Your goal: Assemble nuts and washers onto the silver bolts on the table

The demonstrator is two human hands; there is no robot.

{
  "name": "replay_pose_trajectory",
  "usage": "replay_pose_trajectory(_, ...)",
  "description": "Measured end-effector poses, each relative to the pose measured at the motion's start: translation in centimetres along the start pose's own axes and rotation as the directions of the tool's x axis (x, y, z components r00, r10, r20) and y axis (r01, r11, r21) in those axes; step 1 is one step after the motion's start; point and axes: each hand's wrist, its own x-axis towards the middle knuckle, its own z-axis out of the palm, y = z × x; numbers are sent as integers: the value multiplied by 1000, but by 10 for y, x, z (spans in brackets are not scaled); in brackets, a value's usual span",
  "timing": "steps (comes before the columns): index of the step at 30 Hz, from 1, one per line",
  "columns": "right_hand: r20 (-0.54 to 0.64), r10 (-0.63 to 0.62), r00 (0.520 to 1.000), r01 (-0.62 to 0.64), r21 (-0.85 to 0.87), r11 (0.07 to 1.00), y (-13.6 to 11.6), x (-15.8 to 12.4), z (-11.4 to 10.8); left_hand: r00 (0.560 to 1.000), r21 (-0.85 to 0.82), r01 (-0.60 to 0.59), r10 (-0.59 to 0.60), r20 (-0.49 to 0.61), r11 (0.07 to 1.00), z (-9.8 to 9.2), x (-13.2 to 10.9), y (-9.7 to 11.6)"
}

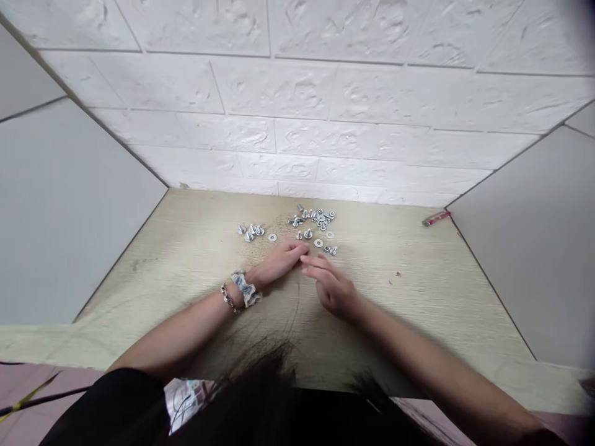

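Over the middle of the wooden tabletop, my left hand (280, 260) is closed, its thumb and fingers pinched together; anything between them is hidden. My right hand (335, 288) comes in from the right with its fingers drawn together, their tips meeting the left fingertips. Whatever it grips is too small to make out. Just beyond the fingers lie a bolt (307, 234), a flat washer (318, 243) and a nut (326, 248). Farther back sits a heap of loose bolts, nuts and washers (320, 218). Several bolts fitted with washers (251, 230) stand left of another washer (272, 238).
A red tool or pen-like object (436, 218) lies at the back right, by the grey side panel (534, 248). A second panel (79, 204) bounds the left side, and a white brick-pattern wall (297, 136) the back. Small crumbs (398, 274) lie on the right.
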Motion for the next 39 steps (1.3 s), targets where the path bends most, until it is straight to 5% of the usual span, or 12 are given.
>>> replay_pose_trajectory(2,-84,-4,996,1,-33,999,9,14,4,998,-233,28,-14,64,972,9,-4,0)
replay_pose_trajectory(4,-48,13,999,-16,-57,998,18,22,10,996,-468,69,-35,80,881,17,-6,-3)
replay_pose_trajectory(7,-14,60,998,-61,-69,996,28,20,20,991,-604,127,-78,107,787,22,-5,-10)
replay_pose_trajectory(13,-167,157,973,-152,41,988,30,13,20,974,-578,200,-97,205,791,16,-2,-14)
replay_pose_trajectory(17,-235,312,921,-297,97,950,34,17,12,985,-520,143,-69,160,842,6,1,-12)
replay_pose_trajectory(24,-143,416,898,-397,143,907,39,18,17,997,-222,73,-69,29,972,-10,4,-9)
replay_pose_trajectory(34,1,482,876,-473,193,859,44,18,20,989,-433,127,-147,-12,892,-9,10,-15)
replay_pose_trajectory(39,10,486,874,-478,191,857,43,18,22,996,-490,54,-79,-30,870,-5,10,-14)
